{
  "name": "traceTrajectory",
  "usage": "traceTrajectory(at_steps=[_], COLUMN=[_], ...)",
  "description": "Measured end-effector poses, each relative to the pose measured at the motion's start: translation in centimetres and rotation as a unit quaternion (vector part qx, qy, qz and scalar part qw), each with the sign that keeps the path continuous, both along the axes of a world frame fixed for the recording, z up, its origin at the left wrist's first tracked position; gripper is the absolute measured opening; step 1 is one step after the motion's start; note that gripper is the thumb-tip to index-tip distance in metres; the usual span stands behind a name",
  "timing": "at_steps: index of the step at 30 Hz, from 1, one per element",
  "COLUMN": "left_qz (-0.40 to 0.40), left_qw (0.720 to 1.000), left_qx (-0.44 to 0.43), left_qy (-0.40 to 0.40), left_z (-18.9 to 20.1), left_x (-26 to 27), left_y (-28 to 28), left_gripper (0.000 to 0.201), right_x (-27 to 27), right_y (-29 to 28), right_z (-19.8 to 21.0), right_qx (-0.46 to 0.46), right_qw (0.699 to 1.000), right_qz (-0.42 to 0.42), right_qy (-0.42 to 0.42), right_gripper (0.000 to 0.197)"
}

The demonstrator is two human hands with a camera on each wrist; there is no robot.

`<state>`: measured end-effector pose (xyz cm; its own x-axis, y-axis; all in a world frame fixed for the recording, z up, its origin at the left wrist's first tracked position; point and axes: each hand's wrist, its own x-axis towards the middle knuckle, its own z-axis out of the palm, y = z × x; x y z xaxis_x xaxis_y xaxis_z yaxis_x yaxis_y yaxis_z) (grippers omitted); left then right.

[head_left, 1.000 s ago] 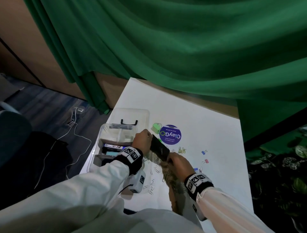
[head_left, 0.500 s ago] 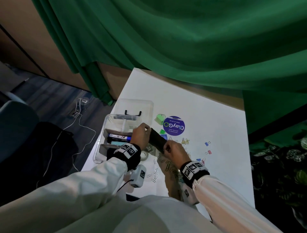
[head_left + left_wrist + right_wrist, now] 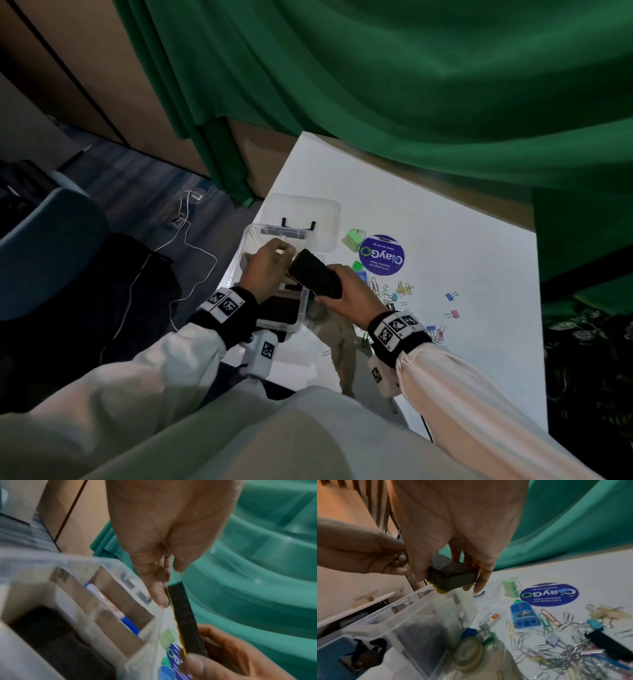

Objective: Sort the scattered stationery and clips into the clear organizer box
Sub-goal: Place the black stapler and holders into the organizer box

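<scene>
Eraser (image 3: 315, 277) gripped between both hands

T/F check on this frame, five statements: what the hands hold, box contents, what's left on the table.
1. The right hand grips a black eraser block with a yellow base. True.
2. The left hand rests flat on the table, away from the block. False: it holds the block's far end, above the clear organizer box.
3. A blue-capped marker lies in one of the box's compartments. True.
4. The paper clips are already inside the box. False: they lie scattered on the white table.
5. The blue sharpener sits on the table near the round purple sticker. True.
</scene>
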<state>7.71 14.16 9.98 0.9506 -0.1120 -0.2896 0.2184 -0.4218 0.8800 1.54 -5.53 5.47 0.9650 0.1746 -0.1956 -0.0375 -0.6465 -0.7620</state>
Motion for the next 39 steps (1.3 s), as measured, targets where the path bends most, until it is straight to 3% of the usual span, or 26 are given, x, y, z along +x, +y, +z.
traceTrajectory(at_steps=[2, 3, 6, 8, 11, 12, 14, 18, 21, 26, 29, 35, 39], left_qz=[0.001, -0.032, -0.218, -0.289, -0.361, -0.356, -0.353, -0.320, -0.325, -0.283, -0.255, -0.187, -0.202], left_qw=[1.000, 0.996, 0.933, 0.906, 0.876, 0.872, 0.859, 0.886, 0.862, 0.837, 0.856, 0.897, 0.894], left_qx=[0.022, 0.085, 0.287, 0.308, 0.318, 0.332, 0.368, 0.333, 0.389, 0.467, 0.443, 0.395, 0.400], left_qy=[-0.006, -0.016, 0.007, 0.031, 0.030, 0.043, 0.050, 0.030, -0.013, 0.019, 0.075, 0.065, 0.026], left_z=[0.1, -0.1, -1.3, -2.4, -5.0, -5.6, -5.7, -5.7, -6.6, -7.4, -8.1, -8.1, -9.3], left_x=[0.0, -0.1, -1.2, -2.2, -2.6, -2.5, -2.2, -1.4, -1.3, -1.5, -1.7, -1.8, -1.5], left_y=[3.0, 4.6, 7.9, 8.2, 7.7, 7.8, 7.6, 6.6, 6.4, 5.9, 5.8, 7.0, 7.8], left_gripper=[0.019, 0.020, 0.021, 0.029, 0.066, 0.072, 0.060, 0.037, 0.034, 0.032, 0.046, 0.048, 0.043], right_x=[0.1, 0.0, -0.1, -0.1, 0.0, 0.0, -0.2, -0.4, -0.5, -0.8, -1.0, -0.8, -0.6], right_y=[0.9, 1.2, 1.6, 1.5, 1.8, 2.0, 2.6, 3.5, 3.8, 4.4, 5.0, 5.7, 5.5], right_z=[-0.2, -0.4, -1.0, -1.1, -0.5, -0.2, 0.2, 0.2, -0.3, -0.8, -1.1, -2.0, -2.3], right_qx=[0.024, 0.033, 0.047, 0.067, 0.087, 0.090, 0.090, 0.088, 0.093, 0.084, 0.064, 0.037, 0.041], right_qw=[1.000, 0.999, 0.997, 0.994, 0.991, 0.991, 0.992, 0.992, 0.990, 0.990, 0.993, 0.993, 0.993], right_qz=[-0.017, -0.023, -0.040, -0.064, -0.073, -0.068, -0.056, -0.057, -0.061, -0.056, -0.056, -0.049, -0.038], right_qy=[0.011, 0.019, 0.044, 0.064, 0.074, 0.074, 0.071, 0.072, 0.086, 0.095, 0.085, 0.097, 0.108], right_gripper=[0.057, 0.055, 0.053, 0.051, 0.050, 0.050, 0.052, 0.052, 0.051, 0.051, 0.056, 0.052, 0.052])
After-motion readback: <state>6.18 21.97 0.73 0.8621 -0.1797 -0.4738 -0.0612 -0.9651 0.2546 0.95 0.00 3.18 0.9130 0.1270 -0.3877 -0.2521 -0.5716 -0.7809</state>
